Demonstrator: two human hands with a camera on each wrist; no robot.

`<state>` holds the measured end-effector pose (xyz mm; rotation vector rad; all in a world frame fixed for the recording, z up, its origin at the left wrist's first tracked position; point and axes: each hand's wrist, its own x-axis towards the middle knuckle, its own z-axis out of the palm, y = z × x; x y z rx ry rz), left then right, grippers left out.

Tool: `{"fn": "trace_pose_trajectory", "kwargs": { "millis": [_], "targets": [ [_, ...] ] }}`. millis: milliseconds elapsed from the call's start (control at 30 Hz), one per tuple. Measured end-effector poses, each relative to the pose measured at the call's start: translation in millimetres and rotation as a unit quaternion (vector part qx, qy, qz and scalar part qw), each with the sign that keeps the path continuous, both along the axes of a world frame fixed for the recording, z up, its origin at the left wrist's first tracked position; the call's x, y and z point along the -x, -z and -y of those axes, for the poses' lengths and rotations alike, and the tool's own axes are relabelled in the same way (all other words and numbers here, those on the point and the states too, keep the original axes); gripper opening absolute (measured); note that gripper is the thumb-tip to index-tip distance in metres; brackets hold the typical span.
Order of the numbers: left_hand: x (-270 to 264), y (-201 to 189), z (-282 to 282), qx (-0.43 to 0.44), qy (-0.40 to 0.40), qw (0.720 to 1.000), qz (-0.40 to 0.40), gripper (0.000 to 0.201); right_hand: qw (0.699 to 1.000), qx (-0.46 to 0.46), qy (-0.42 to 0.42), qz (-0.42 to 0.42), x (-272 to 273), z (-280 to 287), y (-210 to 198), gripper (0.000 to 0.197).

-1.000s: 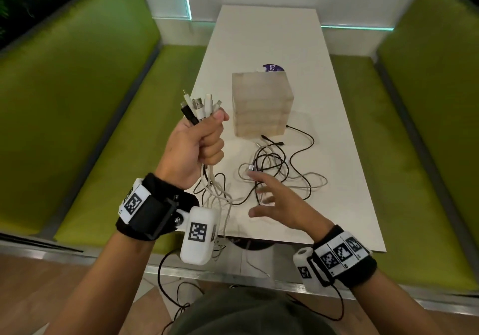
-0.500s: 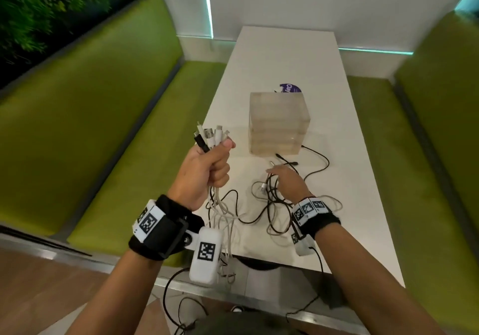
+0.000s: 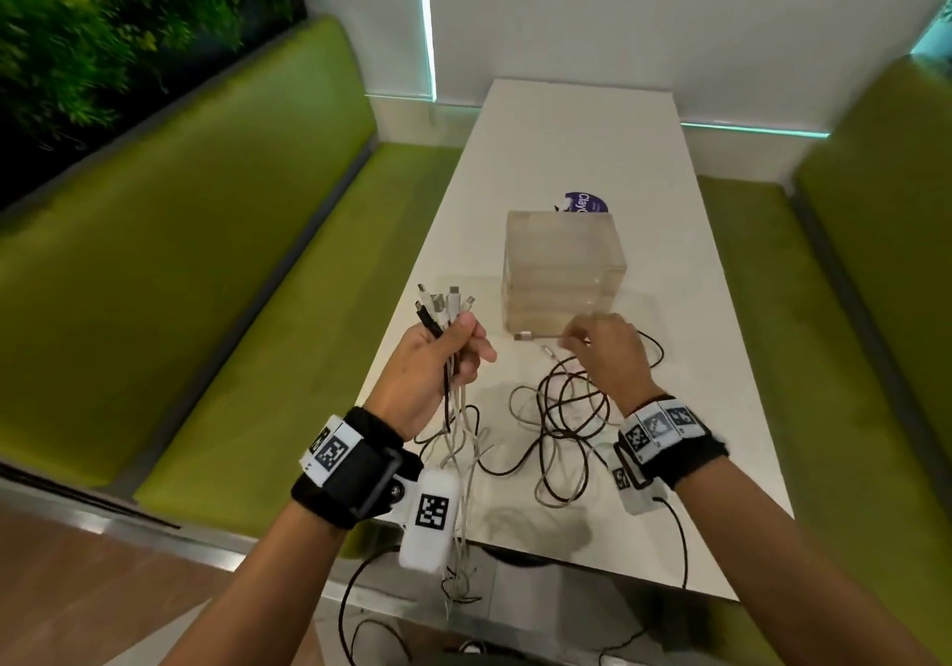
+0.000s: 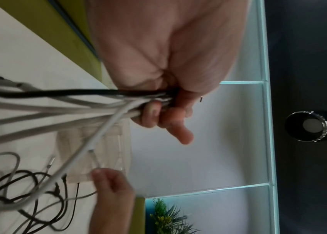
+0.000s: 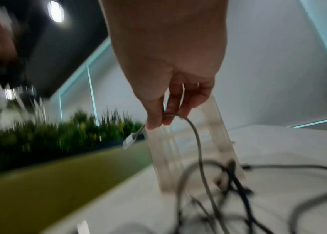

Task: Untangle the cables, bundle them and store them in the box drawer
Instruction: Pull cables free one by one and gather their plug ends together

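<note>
We hold our left hand (image 3: pixel 438 361) raised just off the counter's (image 3: pixel 577 150) left edge, fingers curled tight round a bunch of cables (image 3: pixel 456 423), black and white together. Their plugs (image 3: pixel 444 300) fan out above the fist, and the cords hang down past the wrist and over the near edge of the counter. In the left wrist view the same cords (image 4: pixel 62 107) run out of our fist (image 4: pixel 164 63) toward the counter.

Our right hand (image 3: pixel 608 351) is apart from the left, over the middle of the counter, and pinches a grey cable (image 3: pixel 546 337) just behind its plug (image 3: pixel 523 336) between thumb and fingertips. The right wrist view shows that pinch (image 5: pixel 158 117) with the plug (image 5: pixel 130 140) sticking out to the left.

The rest of the tangle (image 3: pixel 572 418), black and pale loops crossing each other, lies on the counter toward the near edge, under our right wrist. The translucent drawer box (image 3: pixel 561 274) stands just behind our right hand, mid-counter. A purple round label (image 3: pixel 587 201) peeks out behind the box.
</note>
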<state>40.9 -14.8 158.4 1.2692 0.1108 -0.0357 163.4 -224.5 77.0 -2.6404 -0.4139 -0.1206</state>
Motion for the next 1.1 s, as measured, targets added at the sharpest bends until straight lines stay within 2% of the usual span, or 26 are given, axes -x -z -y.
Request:
{"fn": "trace_pose_trajectory", "kwargs": {
  "millis": [33,100,167,300,400,567,633,733,833,1033,1100],
  "targets": [
    [-3.9,2.7,3.2,0.007,-0.018,1.0,-0.006,0.028,0.996,-0.078,0.02,-0.026,4.1,2.2,-12.3,0.011],
    [-12.1,7.7,12.4,0.03,-0.047,0.998,-0.014,0.028,0.97,-0.231,0.037,-0.061,19.5,2.9,-33.8,0.011],
    [-19.4,12.4,23.0,0.062,-0.058,0.996,-0.017,0.028,0.943,-0.324,0.023,-0.07,39.8,-1.9,-49.0,0.012],
    [-28.3,15.4,43.4,0.079,-0.038,0.996,-0.017,0.029,0.904,-0.411,-0.049,-0.106,74.7,-17.9,-58.7,0.01],
    [-27.7,11.7,52.4,0.094,-0.02,0.995,-0.003,0.031,0.894,-0.431,-0.07,-0.102,86.5,-27.3,-53.4,0.008],
    [-23.8,11.3,54.6,0.1,-0.003,0.995,0.02,0.027,0.914,-0.399,-0.074,-0.022,93.2,-33.3,-49.5,0.006],
    [-21.6,10.2,52.8,0.101,-0.004,0.995,0.025,0.025,0.922,-0.375,-0.087,-0.041,94.8,-34.0,-54.6,0.01],
    [-18.3,1.6,45.4,0.108,-0.025,0.993,0.045,0.031,0.96,-0.229,-0.134,-0.09,84.0,-28.6,-49.6,0.023],
    [-14.7,-17.7,32.2,0.155,-0.064,0.983,0.075,0.029,0.965,-0.167,-0.16,-0.125,64.7,-13.4,-27.4,0.029],
    [-8.3,-52.8,-12.2,0.192,-0.146,0.964,0.112,0.021,0.984,-0.112,-0.052,-0.127,27.6,35.5,10.5,0.027],
    [-6.3,-61.0,-30.7,0.196,-0.159,0.959,0.132,0.017,0.978,-0.146,-0.02,-0.148,20.6,53.2,13.3,0.031]
  ]
}}
